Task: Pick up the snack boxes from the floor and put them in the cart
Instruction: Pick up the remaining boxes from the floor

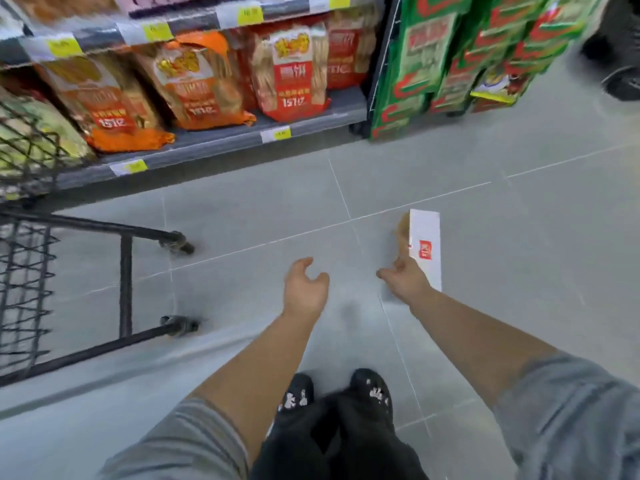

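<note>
Grey sleeves (194, 441); left hand (304, 285) grip loose, empty; right hand (405, 280) grip spread beside snack box (426, 237).

white snack box (426, 244) with a small red mark, grey floor tiles (502, 237), black cart (124, 271), orange and red bags (194, 81), green and red boxes (429, 57), black shoes (372, 389) with white spots, grey striped sleeves (187, 441)

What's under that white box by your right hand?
Only grey floor tile shows around the box. Its underside is hidden, and the right hand covers its near end.
</note>
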`<action>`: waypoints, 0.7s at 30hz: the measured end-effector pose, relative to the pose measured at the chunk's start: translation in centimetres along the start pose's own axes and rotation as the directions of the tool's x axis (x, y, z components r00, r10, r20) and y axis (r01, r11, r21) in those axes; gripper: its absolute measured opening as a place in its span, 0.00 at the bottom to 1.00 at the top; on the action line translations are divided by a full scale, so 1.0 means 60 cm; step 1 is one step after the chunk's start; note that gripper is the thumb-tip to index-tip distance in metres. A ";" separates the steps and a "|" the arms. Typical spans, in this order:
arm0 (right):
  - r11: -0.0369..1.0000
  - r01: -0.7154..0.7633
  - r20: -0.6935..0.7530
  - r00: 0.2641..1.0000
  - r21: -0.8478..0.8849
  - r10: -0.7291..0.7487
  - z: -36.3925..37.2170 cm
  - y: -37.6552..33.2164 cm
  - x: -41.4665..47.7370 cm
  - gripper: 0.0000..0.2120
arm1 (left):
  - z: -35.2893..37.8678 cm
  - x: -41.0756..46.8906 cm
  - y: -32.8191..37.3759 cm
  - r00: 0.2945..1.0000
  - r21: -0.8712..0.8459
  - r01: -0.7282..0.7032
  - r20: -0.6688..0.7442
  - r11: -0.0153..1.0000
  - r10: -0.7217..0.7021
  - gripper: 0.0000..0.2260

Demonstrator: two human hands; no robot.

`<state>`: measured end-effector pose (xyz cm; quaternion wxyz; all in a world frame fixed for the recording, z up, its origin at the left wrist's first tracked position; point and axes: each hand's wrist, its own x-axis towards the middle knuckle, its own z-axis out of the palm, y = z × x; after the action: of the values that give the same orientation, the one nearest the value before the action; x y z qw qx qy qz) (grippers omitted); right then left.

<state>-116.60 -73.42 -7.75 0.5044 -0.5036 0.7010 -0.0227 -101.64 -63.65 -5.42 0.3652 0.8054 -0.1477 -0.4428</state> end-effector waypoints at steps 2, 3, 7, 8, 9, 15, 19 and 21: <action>0.999 -0.047 -0.091 0.995 -0.012 0.046 0.001 0.057 0.061 0.22 | 0.068 0.043 -0.040 0.997 0.050 -0.004 0.072 0.999 0.000 0.21; 0.997 -0.063 -0.151 0.987 -0.038 0.056 0.001 0.086 0.094 0.25 | 0.104 0.067 -0.057 0.994 0.074 -0.013 0.111 0.997 0.005 0.22; 0.997 -0.043 -0.370 0.929 -0.066 0.015 -0.010 0.171 0.196 0.28 | 0.231 0.138 -0.098 0.966 0.195 -0.081 0.256 0.978 0.029 0.24; 0.998 -0.046 -0.399 0.916 -0.036 0.028 -0.015 0.182 0.217 0.28 | 0.255 0.154 -0.099 0.958 0.213 -0.092 0.286 0.973 0.028 0.24; 0.999 -0.051 -0.421 0.906 -0.007 0.043 -0.018 0.196 0.239 0.27 | 0.276 0.167 -0.101 0.949 0.220 -0.091 0.315 0.971 0.017 0.25; 0.931 -0.116 -0.233 0.950 0.347 0.206 -0.048 0.268 0.329 0.24 | 0.405 0.193 -0.122 0.876 0.290 -0.182 0.482 0.940 0.021 0.28; 0.916 -0.103 -0.139 0.976 0.388 0.169 -0.023 0.289 0.313 0.26 | 0.432 0.180 -0.152 0.911 0.327 -0.228 0.404 0.917 0.082 0.29; 0.868 -0.137 -0.024 0.985 0.478 0.169 -0.002 0.289 0.308 0.25 | 0.434 0.184 -0.171 0.959 0.416 -0.199 0.270 0.888 0.089 0.42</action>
<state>-128.22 -78.43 -29.73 0.5894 -0.3065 0.7279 -0.1699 -117.67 -74.66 -28.38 0.1856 0.7931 -0.3469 -0.4649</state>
